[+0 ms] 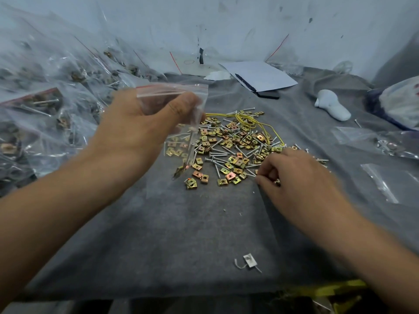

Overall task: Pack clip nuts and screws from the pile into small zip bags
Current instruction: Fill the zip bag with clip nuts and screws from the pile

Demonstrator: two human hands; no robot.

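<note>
The right hand [292, 175] rests curled on the near right edge of the pile of clip nuts and screws [231, 146] on the desk [181, 234], fingertips pinching small parts. Further left, the left hand [145, 123] grips an open zip bag [176, 103] hanging lengthwise above the pile's left edge, up and left of the right hand.

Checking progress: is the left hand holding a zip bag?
Yes, the left hand pinches a clear zip bag above the pile.
</note>
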